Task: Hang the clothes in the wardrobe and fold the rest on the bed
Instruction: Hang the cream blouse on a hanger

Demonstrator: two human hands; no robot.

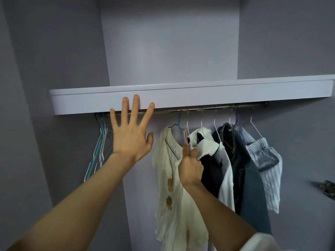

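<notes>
- Reaching up inside the wardrobe [172, 42], the left hand [131, 136] is spread flat, its straight fingers [135, 109] lying over the front edge of the shelf [217, 96]; this grip holds nothing.
- The right hand [190, 169] is lower and to the right, its grip curled closed around a pink hanger [185, 136] that carries a white-collared dark garment [210, 160].
- A metal rail [199, 109] runs just under the shelf, and the hanger hooks sit on it.
- A cream blouse [170, 178] with brownish patches down its front hangs on a blue hanger [178, 124], just to the left of the right hand.
- Further right hang a white shirt [226, 178], a dark blue-grey garment [250, 187] and a pale blue striped piece [268, 169], pressed close together.
- Several bare hangers [99, 142], white and teal, hang bunched at the rail's left end, well apart from the clothes.
- A metal hinge [326, 189] shows at the right edge of the view.
- The bed is out of view.
</notes>
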